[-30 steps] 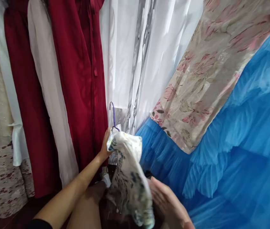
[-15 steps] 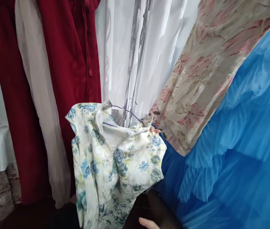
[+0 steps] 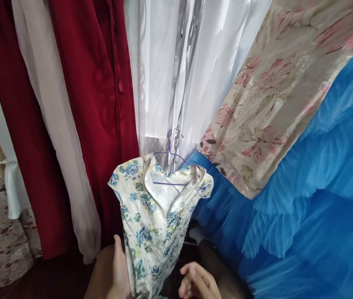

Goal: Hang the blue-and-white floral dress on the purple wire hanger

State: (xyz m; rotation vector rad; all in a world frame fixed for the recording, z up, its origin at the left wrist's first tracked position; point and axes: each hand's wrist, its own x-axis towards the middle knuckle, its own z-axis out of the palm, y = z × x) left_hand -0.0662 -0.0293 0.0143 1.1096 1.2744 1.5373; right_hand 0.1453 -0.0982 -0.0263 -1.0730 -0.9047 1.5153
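A small white dress with blue flowers (image 3: 151, 207) hangs on a thin purple wire hanger (image 3: 172, 160), spread out front-on before the hanging clothes. My left hand (image 3: 119, 272) is at the bottom edge, thumb up, closed on the dress's lower left side. Just right of the hem is my right hand (image 3: 197, 283), its fingers curled inward. Whether it grips the cloth is hidden. The hanger's hook (image 3: 170, 139) rises in front of a white curtain-like garment, and I cannot tell what holds it up.
Long garments hang close behind: dark red dresses (image 3: 98, 104), a pale beige one (image 3: 54, 137), white sheer fabric (image 3: 157, 74), a cream cloth with pink flowers (image 3: 276, 95) and a blue tulle skirt (image 3: 313, 199) at the right. My legs show at the bottom.
The dress was bunched in my hands a second ago, then lifted and opened. Now it sits lower and more upright, and both hands have dropped to its hem.
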